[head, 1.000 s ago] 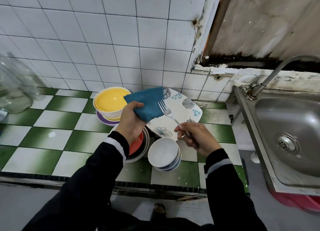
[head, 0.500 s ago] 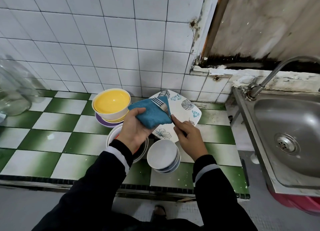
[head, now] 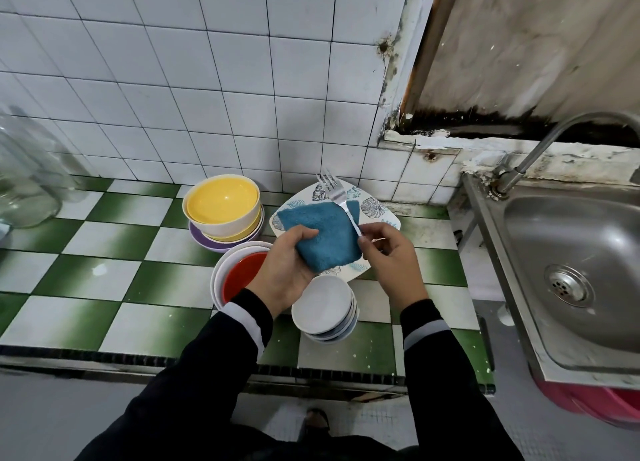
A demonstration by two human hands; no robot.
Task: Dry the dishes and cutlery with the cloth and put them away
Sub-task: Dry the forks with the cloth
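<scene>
My left hand (head: 285,270) grips a folded blue cloth (head: 322,235) above the counter. My right hand (head: 389,259) pinches the handle of a metal fork (head: 337,197), whose tines point up and away over the cloth's right edge. Under them lies a square leaf-patterned plate (head: 377,211). A stack of small white bowls (head: 323,308) sits in front of it. To the left stands a red bowl nested in white ones (head: 239,277). Behind that, a yellow bowl sits stacked on a purple dish (head: 221,204).
The counter (head: 104,252) has green and white checked tiles and ends at a dark front edge. A steel sink (head: 571,270) with a curved tap (head: 540,145) is at the right. A glass jar (head: 24,183) stands at the far left. White wall tiles rise behind.
The fork has slid up out of the cloth; its tines now stand clear above it. My right hand shifted right along the handle. My left hand with the cloth dropped slightly.
</scene>
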